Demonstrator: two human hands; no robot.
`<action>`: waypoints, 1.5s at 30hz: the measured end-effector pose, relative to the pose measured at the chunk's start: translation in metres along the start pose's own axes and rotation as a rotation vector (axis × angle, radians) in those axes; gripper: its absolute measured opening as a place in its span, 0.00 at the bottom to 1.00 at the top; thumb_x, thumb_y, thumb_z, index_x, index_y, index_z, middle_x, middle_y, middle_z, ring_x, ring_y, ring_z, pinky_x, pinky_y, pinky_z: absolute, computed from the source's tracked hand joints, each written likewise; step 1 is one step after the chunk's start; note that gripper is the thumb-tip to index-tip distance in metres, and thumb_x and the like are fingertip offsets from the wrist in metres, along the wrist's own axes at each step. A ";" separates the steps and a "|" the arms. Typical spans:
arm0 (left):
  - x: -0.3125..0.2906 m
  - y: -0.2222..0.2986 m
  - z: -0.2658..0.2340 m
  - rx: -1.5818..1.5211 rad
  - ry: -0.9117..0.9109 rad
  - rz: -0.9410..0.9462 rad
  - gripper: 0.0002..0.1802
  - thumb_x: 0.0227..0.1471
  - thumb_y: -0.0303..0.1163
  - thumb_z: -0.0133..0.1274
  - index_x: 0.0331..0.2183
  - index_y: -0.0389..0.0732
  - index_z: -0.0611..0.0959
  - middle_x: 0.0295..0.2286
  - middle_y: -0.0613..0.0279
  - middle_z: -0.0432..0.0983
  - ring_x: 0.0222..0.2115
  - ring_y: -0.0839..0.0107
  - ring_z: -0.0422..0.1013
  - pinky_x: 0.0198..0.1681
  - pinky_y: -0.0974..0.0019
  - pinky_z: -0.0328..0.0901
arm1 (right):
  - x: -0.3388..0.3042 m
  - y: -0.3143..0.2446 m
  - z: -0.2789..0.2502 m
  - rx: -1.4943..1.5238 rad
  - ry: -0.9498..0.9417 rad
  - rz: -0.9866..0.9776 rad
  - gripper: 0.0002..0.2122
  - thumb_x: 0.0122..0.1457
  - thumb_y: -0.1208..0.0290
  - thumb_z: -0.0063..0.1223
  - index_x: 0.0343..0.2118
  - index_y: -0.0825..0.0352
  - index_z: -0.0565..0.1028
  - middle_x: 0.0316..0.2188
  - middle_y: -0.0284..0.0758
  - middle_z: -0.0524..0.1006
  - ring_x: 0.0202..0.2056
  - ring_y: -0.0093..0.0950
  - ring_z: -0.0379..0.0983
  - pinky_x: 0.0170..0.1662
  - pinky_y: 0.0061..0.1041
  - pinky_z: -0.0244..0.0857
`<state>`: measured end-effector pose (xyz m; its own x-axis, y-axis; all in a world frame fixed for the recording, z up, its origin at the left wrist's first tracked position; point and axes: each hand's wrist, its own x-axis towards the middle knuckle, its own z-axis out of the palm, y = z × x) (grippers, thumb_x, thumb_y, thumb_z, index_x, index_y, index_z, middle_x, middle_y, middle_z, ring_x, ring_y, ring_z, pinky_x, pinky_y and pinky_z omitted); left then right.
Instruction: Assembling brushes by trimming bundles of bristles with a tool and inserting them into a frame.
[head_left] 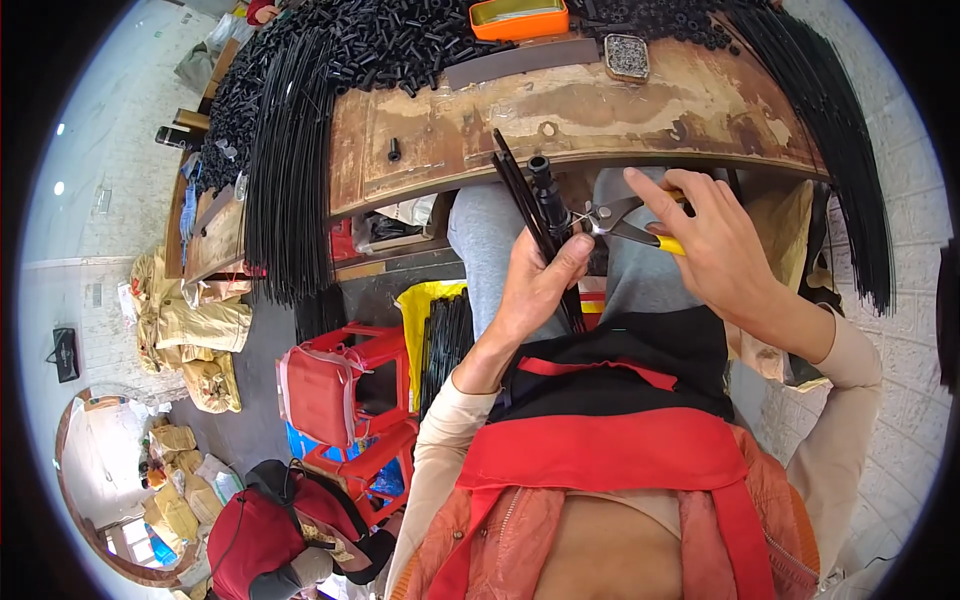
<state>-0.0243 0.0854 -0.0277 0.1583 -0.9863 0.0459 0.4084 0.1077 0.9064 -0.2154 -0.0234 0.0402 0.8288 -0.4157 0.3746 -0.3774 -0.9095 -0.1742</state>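
Note:
My left hand (540, 280) is closed around a few thin black rods (516, 190) and a black tubular fitting (548, 198) with a hollow, flared top. Both point upward over my lap, just off the table's near edge. In my right hand (715, 230) is a pair of pliers (610, 215) with yellow grips, its index finger stretched out along the tool. The pliers' jaws sit right beside the fitting, where a thin shiny wire seems to stick out. Whether the jaws grip that wire cannot be made out.
A worn wooden table (600, 110) bears a heap of black tubular parts (390, 45), an orange tray (520, 18) and a small box of metal bits (627, 57). Bundles of black rods (290, 180) hang over both ends. Red stools (335, 390) and another person (270, 530) are at left.

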 end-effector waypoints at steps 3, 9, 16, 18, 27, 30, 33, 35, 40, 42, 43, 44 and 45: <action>0.000 0.000 0.001 0.018 0.005 0.000 0.11 0.61 0.31 0.51 0.27 0.41 0.70 0.19 0.74 0.62 0.19 0.85 0.56 0.21 0.77 0.53 | 0.001 0.001 0.002 -0.003 0.002 0.006 0.29 0.52 0.77 0.56 0.60 0.60 0.66 0.38 0.39 0.68 0.38 0.36 0.67 0.43 0.34 0.60; -0.001 -0.005 0.007 0.073 0.075 0.025 0.09 0.61 0.31 0.51 0.30 0.41 0.69 0.19 0.74 0.62 0.19 0.84 0.57 0.21 0.77 0.53 | 0.002 0.009 -0.014 -0.108 -0.197 -0.025 0.31 0.51 0.74 0.57 0.61 0.61 0.64 0.32 0.35 0.70 0.35 0.34 0.68 0.40 0.32 0.60; -0.008 -0.009 -0.005 -0.054 -0.109 -0.067 0.13 0.58 0.37 0.56 0.32 0.40 0.72 0.19 0.74 0.64 0.20 0.85 0.58 0.21 0.74 0.55 | 0.021 0.009 -0.045 1.238 -1.082 0.625 0.23 0.51 0.72 0.62 0.50 0.68 0.67 0.15 0.32 0.68 0.19 0.25 0.72 0.23 0.29 0.64; -0.008 -0.005 -0.004 -0.060 -0.081 -0.095 0.13 0.58 0.38 0.56 0.33 0.40 0.73 0.20 0.75 0.64 0.20 0.85 0.58 0.21 0.75 0.55 | 0.008 -0.004 -0.036 1.015 -0.883 0.547 0.21 0.52 0.74 0.60 0.47 0.70 0.66 0.16 0.33 0.69 0.19 0.24 0.72 0.25 0.28 0.66; 0.006 -0.003 -0.002 0.002 0.109 -0.050 0.10 0.57 0.32 0.57 0.36 0.41 0.73 0.21 0.75 0.64 0.19 0.85 0.59 0.21 0.76 0.54 | 0.001 0.013 -0.014 0.019 0.030 -0.226 0.19 0.50 0.72 0.60 0.45 0.68 0.69 0.29 0.38 0.72 0.22 0.31 0.72 0.25 0.27 0.67; 0.000 0.006 -0.005 -0.047 0.001 -0.043 0.13 0.56 0.30 0.57 0.42 0.41 0.73 0.20 0.76 0.63 0.19 0.85 0.58 0.21 0.76 0.54 | 0.014 -0.001 -0.043 0.870 -0.761 0.454 0.18 0.53 0.72 0.60 0.45 0.68 0.67 0.22 0.35 0.71 0.17 0.24 0.71 0.20 0.24 0.63; -0.002 0.015 -0.002 -0.048 -0.199 -0.115 0.32 0.52 0.35 0.60 0.55 0.38 0.67 0.19 0.72 0.64 0.17 0.82 0.58 0.22 0.75 0.53 | -0.011 -0.004 -0.020 1.374 -0.929 0.678 0.22 0.50 0.74 0.60 0.47 0.71 0.65 0.16 0.33 0.71 0.16 0.20 0.70 0.18 0.23 0.61; -0.002 0.017 -0.006 -0.107 -0.171 -0.156 0.26 0.53 0.29 0.60 0.53 0.40 0.71 0.21 0.74 0.66 0.19 0.85 0.59 0.22 0.76 0.56 | -0.020 -0.005 -0.019 0.738 -0.589 0.356 0.25 0.50 0.75 0.59 0.51 0.72 0.64 0.22 0.36 0.73 0.21 0.26 0.73 0.24 0.27 0.66; 0.008 0.025 -0.001 0.046 -0.058 -0.042 0.26 0.52 0.31 0.61 0.51 0.39 0.72 0.21 0.74 0.67 0.18 0.85 0.61 0.22 0.77 0.57 | -0.015 0.010 -0.002 0.091 0.009 -0.172 0.31 0.48 0.75 0.58 0.57 0.70 0.61 0.31 0.40 0.73 0.30 0.37 0.73 0.34 0.32 0.69; 0.009 0.027 0.004 -0.024 -0.012 0.000 0.22 0.52 0.32 0.62 0.48 0.38 0.76 0.20 0.75 0.65 0.18 0.85 0.60 0.21 0.77 0.55 | -0.022 0.012 -0.003 0.147 -0.116 -0.173 0.28 0.49 0.77 0.56 0.56 0.71 0.62 0.29 0.40 0.74 0.27 0.34 0.74 0.30 0.30 0.68; 0.006 0.027 0.000 -0.023 0.000 -0.010 0.22 0.52 0.32 0.62 0.48 0.38 0.76 0.20 0.75 0.65 0.18 0.85 0.60 0.21 0.77 0.55 | -0.018 0.007 -0.009 0.161 -0.123 -0.174 0.28 0.49 0.77 0.56 0.56 0.71 0.62 0.29 0.40 0.74 0.27 0.34 0.74 0.30 0.30 0.68; 0.007 0.028 -0.006 -0.028 -0.080 -0.071 0.21 0.52 0.33 0.61 0.47 0.38 0.77 0.20 0.75 0.65 0.19 0.85 0.59 0.21 0.78 0.54 | -0.007 0.002 -0.023 0.566 -0.409 0.139 0.25 0.51 0.78 0.54 0.54 0.72 0.64 0.25 0.38 0.74 0.23 0.30 0.73 0.26 0.27 0.67; 0.007 0.028 -0.012 -0.033 -0.159 -0.131 0.20 0.52 0.33 0.61 0.46 0.38 0.78 0.21 0.75 0.65 0.19 0.85 0.58 0.21 0.78 0.53 | 0.000 -0.001 -0.029 0.959 -0.696 0.466 0.22 0.52 0.80 0.53 0.51 0.73 0.65 0.21 0.36 0.74 0.18 0.26 0.73 0.23 0.24 0.65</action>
<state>-0.0010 0.0830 -0.0072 -0.0406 -0.9992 -0.0031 0.4459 -0.0209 0.8949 -0.2272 -0.0222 0.0670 0.8496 -0.3395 -0.4036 -0.4823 -0.1903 -0.8551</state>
